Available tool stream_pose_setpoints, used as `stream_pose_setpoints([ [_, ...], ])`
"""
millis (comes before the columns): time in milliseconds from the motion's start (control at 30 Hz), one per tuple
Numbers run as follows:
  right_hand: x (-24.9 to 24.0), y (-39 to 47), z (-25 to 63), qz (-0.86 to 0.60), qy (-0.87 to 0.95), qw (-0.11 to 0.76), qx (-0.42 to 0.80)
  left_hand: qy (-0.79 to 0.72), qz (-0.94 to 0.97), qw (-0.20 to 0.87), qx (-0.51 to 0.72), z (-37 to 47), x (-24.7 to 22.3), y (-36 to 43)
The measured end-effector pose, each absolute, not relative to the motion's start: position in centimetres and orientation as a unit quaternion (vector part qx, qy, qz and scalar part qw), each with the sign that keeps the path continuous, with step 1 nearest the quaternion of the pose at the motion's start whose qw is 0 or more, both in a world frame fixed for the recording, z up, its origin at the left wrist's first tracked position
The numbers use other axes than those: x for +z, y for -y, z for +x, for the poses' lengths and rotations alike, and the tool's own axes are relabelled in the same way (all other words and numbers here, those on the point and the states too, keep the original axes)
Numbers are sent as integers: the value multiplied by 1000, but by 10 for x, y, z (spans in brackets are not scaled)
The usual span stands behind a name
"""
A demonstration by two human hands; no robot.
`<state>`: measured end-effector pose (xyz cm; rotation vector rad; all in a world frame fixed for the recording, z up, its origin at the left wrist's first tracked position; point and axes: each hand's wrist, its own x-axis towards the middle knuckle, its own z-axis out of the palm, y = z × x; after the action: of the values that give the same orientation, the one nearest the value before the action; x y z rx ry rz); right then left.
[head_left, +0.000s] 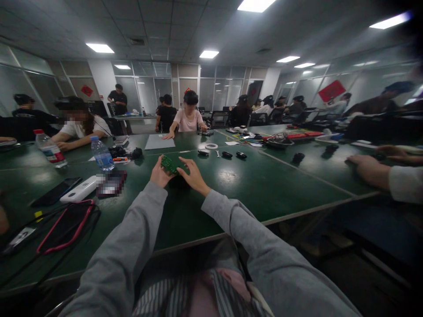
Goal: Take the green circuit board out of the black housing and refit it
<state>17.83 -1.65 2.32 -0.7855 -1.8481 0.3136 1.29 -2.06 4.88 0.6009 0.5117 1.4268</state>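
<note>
A green circuit board [169, 164] is held up above the green table, tilted towards me. My left hand [161, 174] grips its left side and lower edge, fingers closed around it. Close to the board's right end is my right hand [194, 177], thumb and fingers apart. The thumb tip is at the board's edge; whether it presses on it I cannot tell. Under the hands lies a dark patch, either a shadow or a black object. Beyond them on the table are a white ring [211, 146], a small wrench [217, 154] and several small black items [227, 155].
To the left stand two water bottles [102, 154], with phones, a white device [81, 189], a pink-edged frame [66, 226] and cables nearer me. Opposite, a person [189, 119] has a hand on a grey sheet [160, 141]. Another person's hands [370, 167] rest at right.
</note>
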Motion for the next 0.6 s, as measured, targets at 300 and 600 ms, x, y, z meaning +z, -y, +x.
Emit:
stream_pose_setpoints([
  [300, 21, 4, 176, -293, 788, 522, 145, -202, 315, 688, 622, 45, 61, 40],
  [600, 19, -6, 179, -337, 675, 593, 280, -214, 374, 660, 616, 6, 59, 30],
])
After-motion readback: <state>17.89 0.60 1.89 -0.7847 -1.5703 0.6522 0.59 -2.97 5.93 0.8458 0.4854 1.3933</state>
